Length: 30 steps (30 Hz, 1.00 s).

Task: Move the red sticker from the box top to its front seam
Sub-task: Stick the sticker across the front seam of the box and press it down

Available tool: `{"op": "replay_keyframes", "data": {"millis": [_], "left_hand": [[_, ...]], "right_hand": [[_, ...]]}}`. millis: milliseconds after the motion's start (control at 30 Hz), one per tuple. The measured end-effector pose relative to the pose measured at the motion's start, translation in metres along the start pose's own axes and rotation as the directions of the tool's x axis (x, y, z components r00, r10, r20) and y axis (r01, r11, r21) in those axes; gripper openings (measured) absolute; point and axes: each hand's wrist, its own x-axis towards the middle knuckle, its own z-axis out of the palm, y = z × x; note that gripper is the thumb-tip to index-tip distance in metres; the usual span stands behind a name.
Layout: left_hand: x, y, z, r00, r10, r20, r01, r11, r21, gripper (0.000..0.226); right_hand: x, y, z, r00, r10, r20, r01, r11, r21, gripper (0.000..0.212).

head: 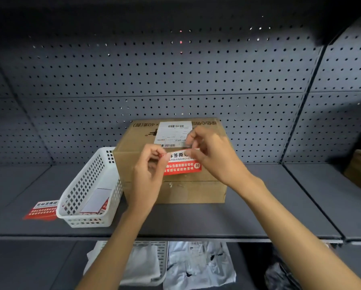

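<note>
A brown cardboard box (171, 185) sat on the dark grey shelf (217, 218), backed by a perforated panel (175, 76); a white shipping label (173, 133) with barcodes lay on the box top, towards the rear. The red sticker (181, 164), red below and white above with printed characters, was at the front of the box, its red lower part lying against the front face just above the horizontal seam (188, 181), its white upper edge at the level of the front top edge of the box and held in both hands. The left hand (148, 176) pinched the sticker's upper left corner between thumb and forefinger, the remaining fingers curled; the right hand (213, 155) pinched the upper right end of the sticker, thumb and fingertips pressed together on it, with the other fingers raised over the shipping label; whether the upper part was stuck down or lifted off the cardboard could not be told. A white slotted basket (87, 193) stood just beside the box on its left, touching or nearly touching it, with a sheet of stickers inside; another red sticker sheet (42, 210) lay flat on the shelf left of the basket. On the lower shelf were grey plastic mailer bags (198, 264) and a second white basket (160, 254).
</note>
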Motion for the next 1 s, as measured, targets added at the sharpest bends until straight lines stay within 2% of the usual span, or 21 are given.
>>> {"op": "replay_keyframes", "data": {"millis": [167,300,433,600,833,900,1000], "left_hand": [[-0.028,-0.021,-0.003,0.999,-0.034,0.018,0.033,0.998,0.048,0.004],[-0.045,-0.040,-0.001,1.000,-0.003,-0.003,0.004,0.980,0.197,0.011],[-0.046,-0.046,0.002,0.999,0.006,-0.042,0.004,0.973,0.231,0.013],[-0.042,-0.046,0.003,0.997,-0.003,-0.081,0.021,0.973,0.228,0.013],[-0.037,-0.047,0.005,0.992,0.069,-0.105,-0.027,0.934,0.357,0.014],[-0.036,-0.048,0.005,0.991,0.035,-0.132,0.014,0.933,0.360,0.014],[-0.035,-0.049,0.005,0.985,-0.015,-0.170,0.076,0.931,0.356,0.027]], "right_hand": [[-0.026,0.006,0.022,0.998,0.063,-0.018,-0.061,0.993,0.097,0.012],[-0.044,0.012,0.044,0.981,0.142,-0.130,-0.162,0.973,-0.166,0.011],[-0.048,0.018,0.055,0.964,0.139,-0.226,-0.189,0.957,-0.220,0.011],[-0.049,0.022,0.064,0.958,0.046,-0.284,-0.129,0.952,-0.279,0.010],[-0.046,0.029,0.072,0.944,-0.082,-0.321,-0.048,0.924,-0.379,0.012],[-0.045,0.032,0.073,0.934,-0.116,-0.337,-0.031,0.915,-0.401,0.017],[-0.043,0.038,0.073,0.920,-0.116,-0.374,-0.051,0.912,-0.407,0.033]]}}
